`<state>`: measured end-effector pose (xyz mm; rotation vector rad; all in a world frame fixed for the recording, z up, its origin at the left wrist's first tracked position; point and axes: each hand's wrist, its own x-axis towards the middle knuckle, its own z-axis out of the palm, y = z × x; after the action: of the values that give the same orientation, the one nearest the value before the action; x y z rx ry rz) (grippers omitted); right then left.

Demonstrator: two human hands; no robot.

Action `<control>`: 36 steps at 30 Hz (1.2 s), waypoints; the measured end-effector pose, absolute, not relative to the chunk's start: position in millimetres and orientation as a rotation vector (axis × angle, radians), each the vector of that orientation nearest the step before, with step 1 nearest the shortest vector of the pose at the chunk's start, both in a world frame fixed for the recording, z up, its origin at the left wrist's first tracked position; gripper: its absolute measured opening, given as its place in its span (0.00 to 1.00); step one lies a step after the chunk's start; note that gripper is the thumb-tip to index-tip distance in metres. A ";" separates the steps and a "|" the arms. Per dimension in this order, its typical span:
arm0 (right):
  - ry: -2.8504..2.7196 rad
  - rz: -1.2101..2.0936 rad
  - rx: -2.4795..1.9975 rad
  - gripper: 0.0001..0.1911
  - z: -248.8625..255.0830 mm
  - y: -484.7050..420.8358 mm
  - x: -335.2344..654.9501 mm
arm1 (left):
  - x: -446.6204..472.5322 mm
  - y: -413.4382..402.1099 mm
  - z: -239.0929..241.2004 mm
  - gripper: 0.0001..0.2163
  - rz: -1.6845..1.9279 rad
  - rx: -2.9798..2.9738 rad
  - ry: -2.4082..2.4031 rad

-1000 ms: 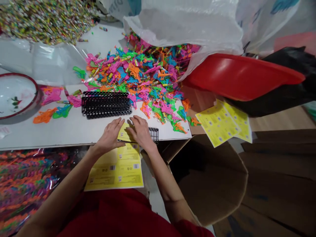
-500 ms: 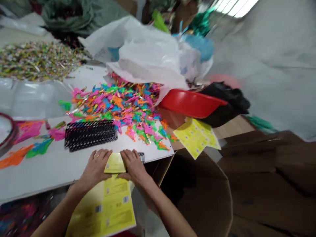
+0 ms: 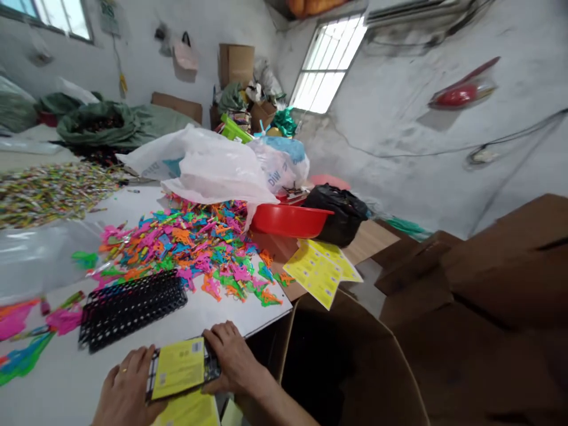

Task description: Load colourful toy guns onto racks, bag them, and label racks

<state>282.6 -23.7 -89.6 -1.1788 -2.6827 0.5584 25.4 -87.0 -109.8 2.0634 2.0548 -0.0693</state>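
My left hand (image 3: 126,384) grips the left end of a small black plastic rack, its fingers closed on the edge. A yellow printed card (image 3: 180,367) lies over the rack's middle. My right hand (image 3: 235,358) closes round the right end of the same black rack (image 3: 212,364). Just below it, a larger yellow printed sheet (image 3: 190,409) shows partly at the bottom of the view. Left of my hands, a stack of black perforated racks (image 3: 133,307) rests on the white table (image 3: 57,378). Beyond it spreads a heap of bright plastic toy guns (image 3: 190,242).
A red basin (image 3: 290,220) and a black plastic bag (image 3: 337,213) stand at the heap's right. Yellow sheets (image 3: 317,272) hang over a large open cardboard box (image 3: 394,355). White plastic sacking (image 3: 213,165) covers the back of the heap; many small coloured pieces (image 3: 53,192) lie far left.
My view has tilted up, showing walls and windows. Both hands now sit farther apart and lower in view, and the black rack shows under the yellow card.
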 end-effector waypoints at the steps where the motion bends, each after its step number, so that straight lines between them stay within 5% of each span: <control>1: -2.653 0.603 -1.211 0.52 -88.0 -26.6 282.3 | 21.1 -88.9 -106.1 0.33 -0.084 2.027 2.086; 6: -2.565 0.748 -1.394 0.54 -81.7 -31.7 282.9 | 4.3 -95.3 -76.9 0.35 -0.003 1.831 2.165; 11: -2.560 0.567 -1.333 0.46 -45.4 11.0 270.5 | 8.9 -94.1 -67.0 0.27 0.166 1.738 2.126; 20: -2.943 0.132 -0.468 0.46 49.3 68.2 121.5 | 61.9 -74.8 -71.2 0.34 0.048 1.947 1.823; 28: -2.396 0.230 -0.385 0.32 102.9 93.4 -34.0 | 56.7 -88.8 -70.3 0.10 0.058 2.138 1.779; 36: -2.577 0.556 -0.486 0.14 11.2 27.9 142.4 | 50.1 -118.5 -107.2 0.11 0.154 2.390 1.590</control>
<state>142.4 27.9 11.2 -0.4855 -2.5768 0.5558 50.1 -118.5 -107.2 2.3901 1.5896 0.1541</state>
